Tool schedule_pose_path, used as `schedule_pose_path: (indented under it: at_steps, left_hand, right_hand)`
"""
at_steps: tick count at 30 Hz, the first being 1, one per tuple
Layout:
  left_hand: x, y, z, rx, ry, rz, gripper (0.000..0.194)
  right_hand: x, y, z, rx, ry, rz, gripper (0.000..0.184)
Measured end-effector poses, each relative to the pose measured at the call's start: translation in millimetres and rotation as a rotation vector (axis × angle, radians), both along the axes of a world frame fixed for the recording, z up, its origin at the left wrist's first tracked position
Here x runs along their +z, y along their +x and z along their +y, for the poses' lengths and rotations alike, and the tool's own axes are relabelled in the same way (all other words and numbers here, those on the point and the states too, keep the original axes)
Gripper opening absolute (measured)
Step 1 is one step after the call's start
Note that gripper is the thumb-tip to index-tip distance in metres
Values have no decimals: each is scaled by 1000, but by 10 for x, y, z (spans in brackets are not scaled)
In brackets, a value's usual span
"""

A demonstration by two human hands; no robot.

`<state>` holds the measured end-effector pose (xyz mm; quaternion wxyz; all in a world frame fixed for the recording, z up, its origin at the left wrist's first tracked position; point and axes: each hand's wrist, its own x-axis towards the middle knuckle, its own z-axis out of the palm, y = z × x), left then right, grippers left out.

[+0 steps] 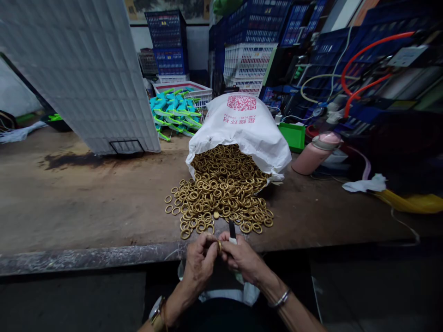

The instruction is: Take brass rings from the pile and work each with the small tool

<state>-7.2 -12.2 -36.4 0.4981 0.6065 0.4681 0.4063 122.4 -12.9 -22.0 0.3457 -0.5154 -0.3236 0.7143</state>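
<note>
At the table's front edge, my left hand [200,262] pinches a gold-coloured ring [219,246] between thumb and fingers. My right hand [246,261] is closed close beside it, its fingertips at the same ring. Out of the right fist a slim black strip [231,228] sticks up, pale material at its base; it may be a blade or a handle. Just beyond both hands lies a heap of gold-coloured rings [221,193], spilling from the mouth of a white sack [238,122] printed in red. One small round gold piece [216,215] lies among the rings.
A tall pale corrugated panel [86,69] stands at the left. Behind the sack are turquoise and green plastic parts [176,110] and stacked crates [249,62]. A pink bottle [316,152], a green tray [292,137] and an orange hose [349,69] are on the right.
</note>
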Motion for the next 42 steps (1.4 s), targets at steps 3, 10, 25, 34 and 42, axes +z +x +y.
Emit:
schedule_pose_path:
  at_steps: [3, 10, 25, 34, 42]
  left_hand:
    - [-41, 47, -32, 30, -21, 27, 10]
    - [-38, 61, -9, -1, 172, 50, 21]
    - [194, 136, -9, 78, -183, -247, 16]
    - [151, 62, -18, -82, -418, -353, 28]
    - [117, 16, -13, -126, -547, -447, 35]
  right_hand:
    - [-62, -22, -3, -24, -20, -19, 13]
    - [-81, -16, -2, -30, -38, -37, 14]
    - [-80, -65, -53, -109, 131, -127, 41]
    - [-75, 24, 28, -68, 316, -371, 28]
    - [-68, 27, 33, -2, 424, -439, 25]
